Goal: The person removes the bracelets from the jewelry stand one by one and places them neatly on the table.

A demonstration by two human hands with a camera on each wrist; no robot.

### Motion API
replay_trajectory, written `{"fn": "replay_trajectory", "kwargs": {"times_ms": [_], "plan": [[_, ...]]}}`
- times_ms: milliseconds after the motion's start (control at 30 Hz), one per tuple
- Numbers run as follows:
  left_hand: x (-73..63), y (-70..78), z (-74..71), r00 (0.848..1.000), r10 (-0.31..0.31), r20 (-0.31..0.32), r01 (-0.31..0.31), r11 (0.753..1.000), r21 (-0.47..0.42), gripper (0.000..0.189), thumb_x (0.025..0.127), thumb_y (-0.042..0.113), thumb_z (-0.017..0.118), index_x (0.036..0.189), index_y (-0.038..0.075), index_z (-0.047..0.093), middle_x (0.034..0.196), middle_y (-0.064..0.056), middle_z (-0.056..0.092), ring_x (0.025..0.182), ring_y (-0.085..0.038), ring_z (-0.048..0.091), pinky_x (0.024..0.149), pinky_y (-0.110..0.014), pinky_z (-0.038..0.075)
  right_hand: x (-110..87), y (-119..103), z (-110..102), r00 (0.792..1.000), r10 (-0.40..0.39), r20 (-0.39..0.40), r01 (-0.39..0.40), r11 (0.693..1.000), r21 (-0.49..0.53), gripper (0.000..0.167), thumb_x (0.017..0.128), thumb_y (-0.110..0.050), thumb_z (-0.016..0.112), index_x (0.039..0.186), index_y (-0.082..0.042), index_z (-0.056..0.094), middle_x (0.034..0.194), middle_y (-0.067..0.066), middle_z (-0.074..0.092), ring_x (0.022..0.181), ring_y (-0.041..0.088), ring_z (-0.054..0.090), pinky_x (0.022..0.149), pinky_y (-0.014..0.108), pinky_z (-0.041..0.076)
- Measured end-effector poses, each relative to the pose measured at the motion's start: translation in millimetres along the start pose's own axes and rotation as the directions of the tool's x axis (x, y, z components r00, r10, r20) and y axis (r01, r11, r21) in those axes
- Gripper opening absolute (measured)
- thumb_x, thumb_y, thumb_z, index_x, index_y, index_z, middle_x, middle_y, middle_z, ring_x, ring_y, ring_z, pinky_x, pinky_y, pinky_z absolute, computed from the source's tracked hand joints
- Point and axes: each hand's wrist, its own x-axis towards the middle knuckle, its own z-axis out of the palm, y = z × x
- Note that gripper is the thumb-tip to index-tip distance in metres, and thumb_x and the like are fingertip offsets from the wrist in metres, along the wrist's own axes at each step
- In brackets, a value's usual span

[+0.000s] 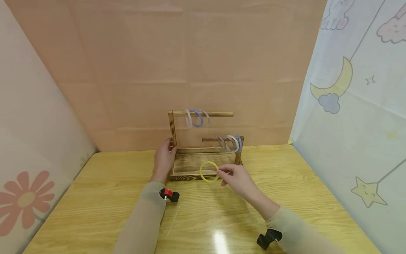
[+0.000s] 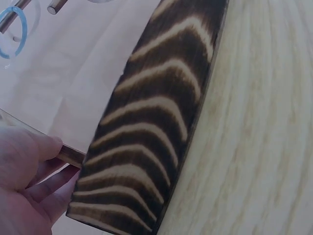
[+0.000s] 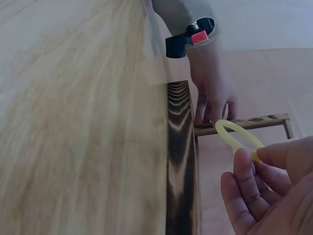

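The left wrist view's edges cut off the left hand (image 2: pixel 20 169) and wooden rack (image 2: pixel 134 142).

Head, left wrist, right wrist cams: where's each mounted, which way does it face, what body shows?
Head: on the head, facing forward and down at the rack; left hand, right hand and both sleeves show.
Left wrist: on that wrist, looking close up at the rack's striped board; left hand shows at the image's left edge.
Right wrist: on that wrist, looking across toward the left hand; both hands show.
Shared by head and right wrist: yellow ring, both hands.
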Motion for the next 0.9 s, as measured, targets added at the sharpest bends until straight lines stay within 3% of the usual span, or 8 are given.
{"fn": "replay_trajectory", "kwargs": {"times_ms": [300,533,900], "plan": [[-2.7,1.3,1.5,1.000,-0.002,-0.014,0.002,1.000,0.006,0.048,0.110,0.010,0.070,0.155,-0.001,0.058,0.138,-0.023,0.072,0.119,-0.040,0.074,0.099,-0.059,0.059,2.3,8.7,25.9,0.990,0.061,0.123,-0.071,0.995,0.074,0.028,0.111,-0.019,0.070,0.129,0.001,0.079,0.116,0.011,0.078,0.079,0.030,0.076,0.078,0.043,0.066],[-1.3,1.1,0.3,1.000,0.009,-0.026,-0.009,1.000,0.021,0.046,0.111,0.011,0.069,0.154,0.000,0.059,0.137,-0.022,0.072,0.118,-0.040,0.074,0.099,-0.058,0.059,5.5,6.2,38.8,0.976,0.087,0.201,-0.109,0.989,0.100,0.026,0.111,-0.019,0.069,0.125,0.000,0.080,0.090,0.011,0.073,0.077,0.024,0.073,0.080,0.041,0.065],[-2.5,4.2,-1.5,1.000,-0.001,-0.020,0.001,1.000,0.004,0.046,0.111,0.011,0.069,0.154,0.000,0.059,0.139,-0.022,0.071,0.119,-0.040,0.074,0.099,-0.058,0.059,13.3,5.4,51.3,0.959,0.103,0.264,-0.116,0.993,0.034,0.021,0.110,-0.019,0.071,0.116,-0.004,0.084,0.083,0.009,0.076,0.069,0.022,0.071,0.067,0.036,0.059]]}}
